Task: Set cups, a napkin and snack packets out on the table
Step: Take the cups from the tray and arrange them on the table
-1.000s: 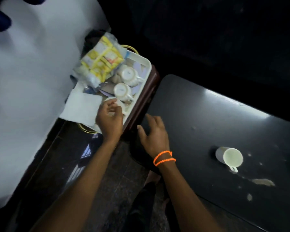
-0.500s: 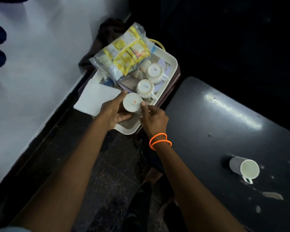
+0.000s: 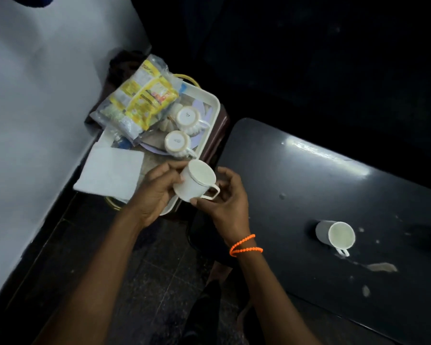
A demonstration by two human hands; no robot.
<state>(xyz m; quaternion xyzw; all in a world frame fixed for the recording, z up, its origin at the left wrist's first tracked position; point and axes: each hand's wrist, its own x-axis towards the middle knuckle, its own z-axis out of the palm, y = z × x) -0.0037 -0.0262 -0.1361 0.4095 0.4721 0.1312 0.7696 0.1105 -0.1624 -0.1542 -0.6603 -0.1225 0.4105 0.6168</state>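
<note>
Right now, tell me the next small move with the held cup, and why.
Probably carry the white handled cup, held between the left hand and right hand, rightward onto the dark table. It hangs over the white tray; another white cup already stands there.

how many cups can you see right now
4 white handled cups: one held in both hands, two upside down in the white tray, one on the dark table. Snack packets may hide more.

I see a white tray at eleven o'clock, resting on a dark brown stand. White wall at nine. Pale smears at four o'clock.
</note>
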